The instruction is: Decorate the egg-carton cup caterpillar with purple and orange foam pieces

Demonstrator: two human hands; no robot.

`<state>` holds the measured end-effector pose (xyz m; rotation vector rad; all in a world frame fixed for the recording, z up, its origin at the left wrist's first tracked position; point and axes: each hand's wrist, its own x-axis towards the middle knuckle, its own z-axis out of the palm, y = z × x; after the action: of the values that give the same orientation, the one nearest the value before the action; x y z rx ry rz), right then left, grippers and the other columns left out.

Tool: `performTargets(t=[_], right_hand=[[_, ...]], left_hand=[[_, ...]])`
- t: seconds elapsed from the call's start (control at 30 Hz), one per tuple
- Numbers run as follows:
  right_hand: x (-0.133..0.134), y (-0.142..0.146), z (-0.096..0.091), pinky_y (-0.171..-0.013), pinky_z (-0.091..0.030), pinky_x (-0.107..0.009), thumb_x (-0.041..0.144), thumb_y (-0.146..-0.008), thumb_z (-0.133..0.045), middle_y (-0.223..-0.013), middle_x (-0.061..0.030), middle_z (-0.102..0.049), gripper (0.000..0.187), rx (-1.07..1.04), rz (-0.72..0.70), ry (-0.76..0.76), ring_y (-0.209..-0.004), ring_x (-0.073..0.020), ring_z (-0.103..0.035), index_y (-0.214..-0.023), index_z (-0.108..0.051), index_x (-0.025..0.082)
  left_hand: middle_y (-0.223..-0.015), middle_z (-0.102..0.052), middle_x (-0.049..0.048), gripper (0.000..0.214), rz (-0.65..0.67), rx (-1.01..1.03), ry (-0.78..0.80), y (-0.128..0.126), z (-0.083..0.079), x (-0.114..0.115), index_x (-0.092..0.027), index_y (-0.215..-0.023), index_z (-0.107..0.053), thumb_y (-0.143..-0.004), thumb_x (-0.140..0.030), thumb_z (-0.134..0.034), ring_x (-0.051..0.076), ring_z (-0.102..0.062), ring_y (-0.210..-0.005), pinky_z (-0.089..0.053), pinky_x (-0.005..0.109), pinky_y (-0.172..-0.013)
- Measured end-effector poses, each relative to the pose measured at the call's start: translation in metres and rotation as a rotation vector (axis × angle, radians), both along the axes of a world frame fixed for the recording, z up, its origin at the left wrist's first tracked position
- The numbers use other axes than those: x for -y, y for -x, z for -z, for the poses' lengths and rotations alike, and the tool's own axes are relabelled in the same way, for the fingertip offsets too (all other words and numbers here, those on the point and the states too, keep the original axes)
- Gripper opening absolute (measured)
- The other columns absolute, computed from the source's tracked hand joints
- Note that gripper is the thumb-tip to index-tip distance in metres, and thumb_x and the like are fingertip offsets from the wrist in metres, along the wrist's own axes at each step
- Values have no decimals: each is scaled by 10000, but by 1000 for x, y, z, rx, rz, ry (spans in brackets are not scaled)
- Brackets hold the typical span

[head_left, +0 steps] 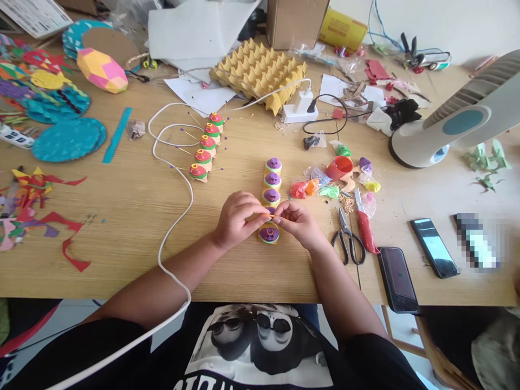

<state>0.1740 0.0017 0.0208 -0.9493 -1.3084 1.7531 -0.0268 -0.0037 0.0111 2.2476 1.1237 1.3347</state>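
Between the fingertips of my left hand (242,218) and my right hand (298,222) is a thin orange clay strip (271,215); both hands pinch it. Below them stands a row of purple-topped egg-carton cups (272,180), running away from me. The nearest cup (268,234) carries a small orange ring on its purple top, while the one behind it is partly hidden by my fingers. Farther left is a similar egg-carton row (207,143) with red tops, yellow rings and pins sticking out at the sides.
Right of my hands lie scissors (348,238), a red-handled knife (365,225), phones (398,279) and bagged clay (300,188). A white fan (439,130) stands at the right. A white cable (162,238) crosses the left side. Behind are an egg tray (260,70) and a power strip (298,112).
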Motion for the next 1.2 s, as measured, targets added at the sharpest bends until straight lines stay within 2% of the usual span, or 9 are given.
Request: performTargets(t=[0.07,0.17,0.3,0.53,0.73,0.83,0.93,1.2], right_hand=[[0,0,0,-624,-475,-233,467,-721,-836,-747,13,-586,366,7,-3,-13,-679,-108,-525,-828,-621,190],[0,-1,0,-657,-497,-254,465,-724,-834,-760,5,-607,357,0,4,-1,-709,-124,-559,-827,-620,198],[-1,-1,0,-701,-501,-272,440,-715,-844,-812,-10,-648,341,-21,25,13,-757,-137,-588,-821,-626,200],[-2,-3,1,-676,-469,-250,436,-706,-848,-808,0,-621,344,-38,33,6,-736,-122,-548,-841,-634,202],[-2,-6,2,-486,-312,-213,554,-879,-635,-732,20,-566,369,-53,31,103,-536,-71,-376,-969,-655,197],[0,-5,-1,-551,-383,-216,531,-801,-737,-759,4,-598,386,-25,-39,92,-621,-90,-463,-960,-677,184],[1,-3,-3,-634,-432,-230,468,-736,-816,-779,-2,-628,349,-28,-35,67,-702,-108,-524,-861,-665,180],[-2,-5,-2,-570,-371,-228,460,-781,-782,-667,25,-535,318,-55,55,78,-620,-92,-464,-827,-650,175]], left_hand=[[-798,-705,28,180,-2,-6,5,0,0,0,-209,-852,-703,-903,-376,-661,173,-618,-802,-489,356,-806],[-849,-727,33,198,23,-8,4,0,-1,0,-218,-974,-706,-867,-384,-710,183,-633,-826,-495,362,-817],[-905,-741,34,276,76,-15,-22,-3,-1,0,-219,-1076,-677,-831,-317,-759,183,-651,-874,-505,353,-836],[-857,-755,14,77,82,-21,-49,-2,1,0,-233,-946,-712,-870,-248,-709,160,-650,-844,-507,334,-814],[-818,-734,11,64,39,14,-81,-1,-2,2,-226,-921,-718,-857,-225,-718,159,-632,-825,-510,330,-795],[-813,-726,9,83,38,20,-99,-1,-2,2,-219,-926,-715,-845,-209,-731,153,-626,-812,-507,322,-784],[-809,-725,8,112,37,23,-105,-1,-2,1,-216,-950,-717,-841,-210,-739,149,-625,-802,-504,315,-775],[-905,-755,31,219,14,-31,-65,-2,0,-1,-219,-1062,-716,-846,-248,-739,166,-646,-836,-513,331,-796]])
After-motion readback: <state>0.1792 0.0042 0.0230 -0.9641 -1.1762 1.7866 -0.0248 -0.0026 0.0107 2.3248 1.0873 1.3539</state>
